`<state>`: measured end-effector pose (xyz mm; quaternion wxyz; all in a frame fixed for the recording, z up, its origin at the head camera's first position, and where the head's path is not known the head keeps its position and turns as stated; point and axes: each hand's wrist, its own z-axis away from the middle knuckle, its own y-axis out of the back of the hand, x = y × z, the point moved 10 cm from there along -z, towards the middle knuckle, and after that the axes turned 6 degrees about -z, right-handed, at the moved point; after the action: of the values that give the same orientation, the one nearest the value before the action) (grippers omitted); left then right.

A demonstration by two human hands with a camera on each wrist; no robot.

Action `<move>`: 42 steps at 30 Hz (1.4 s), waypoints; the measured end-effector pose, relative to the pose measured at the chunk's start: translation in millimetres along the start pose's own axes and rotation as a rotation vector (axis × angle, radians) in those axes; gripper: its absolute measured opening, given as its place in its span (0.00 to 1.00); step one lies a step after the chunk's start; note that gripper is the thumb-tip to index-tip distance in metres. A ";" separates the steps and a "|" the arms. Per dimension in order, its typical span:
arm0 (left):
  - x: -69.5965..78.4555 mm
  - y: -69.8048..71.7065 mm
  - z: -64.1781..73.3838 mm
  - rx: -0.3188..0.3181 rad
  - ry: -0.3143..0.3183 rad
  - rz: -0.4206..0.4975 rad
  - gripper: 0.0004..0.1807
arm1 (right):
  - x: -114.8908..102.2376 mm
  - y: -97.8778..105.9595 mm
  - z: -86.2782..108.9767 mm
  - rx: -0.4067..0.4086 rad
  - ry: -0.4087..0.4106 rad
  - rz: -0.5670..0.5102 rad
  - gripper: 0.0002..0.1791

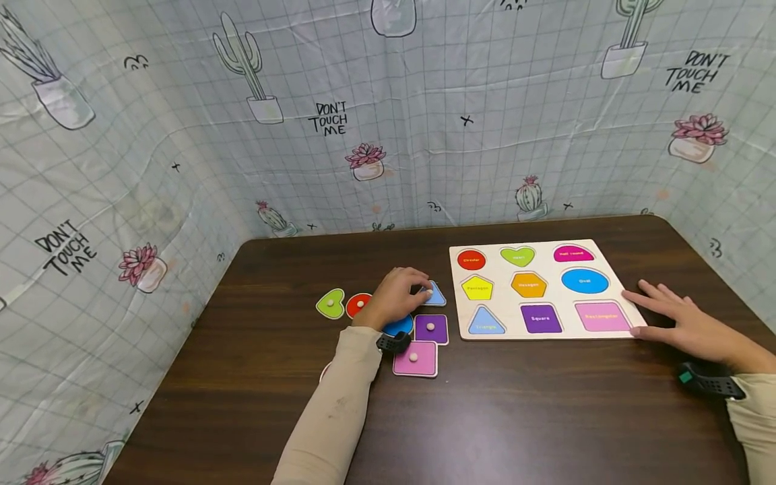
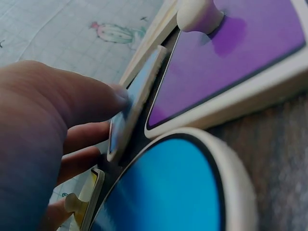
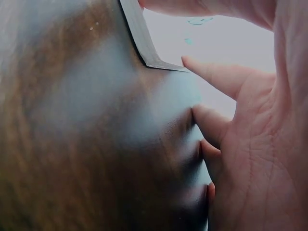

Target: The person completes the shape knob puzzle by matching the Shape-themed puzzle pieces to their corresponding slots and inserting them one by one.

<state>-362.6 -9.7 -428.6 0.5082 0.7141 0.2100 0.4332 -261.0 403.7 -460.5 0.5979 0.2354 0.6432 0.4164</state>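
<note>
My left hand (image 1: 397,294) bends over a light-blue triangle puzzle piece (image 1: 435,294), thumb and fingers pinching it at its knob. In the left wrist view the thumb (image 2: 91,98) lies against the face of that piece, and its knob is hidden. Just right of it lies a wooden shape board (image 1: 509,298) with labelled, coloured shapes. My right hand (image 1: 691,323) spreads its fingers at the board's right edge, thumb by the near corner. The right wrist view shows that board corner (image 3: 151,62) between thumb and index finger.
Near the left hand lie knobbed pieces: a green heart (image 1: 330,304), a red circle (image 1: 358,305), a blue oval (image 1: 400,327), a purple square (image 1: 431,329) and a pink rectangle (image 1: 415,359). A yellow piece (image 2: 86,204) shows below the left fingers. Another piece is mostly under the left sleeve (image 1: 339,397).
</note>
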 end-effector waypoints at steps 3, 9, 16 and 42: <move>-1.5 -0.1 -0.5 0.009 0.005 0.000 0.11 | 1.2 -1.5 0.3 -0.001 -0.009 -0.008 0.44; -3.8 1.2 0.1 0.029 0.019 0.018 0.11 | 2.2 -1.6 0.2 0.001 -0.013 -0.005 0.44; -2.8 6.2 1.4 0.052 0.032 0.047 0.14 | 1.5 0.3 -0.5 0.001 -0.010 -0.005 0.44; 9.7 15.8 7.3 0.113 -0.021 0.090 0.13 | -4.2 2.4 0.8 0.004 0.017 -0.020 0.44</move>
<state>-353.6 -12.7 -411.1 0.4493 0.7548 0.1963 0.4357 -259.9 401.8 -456.1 0.5961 0.2266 0.6512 0.4114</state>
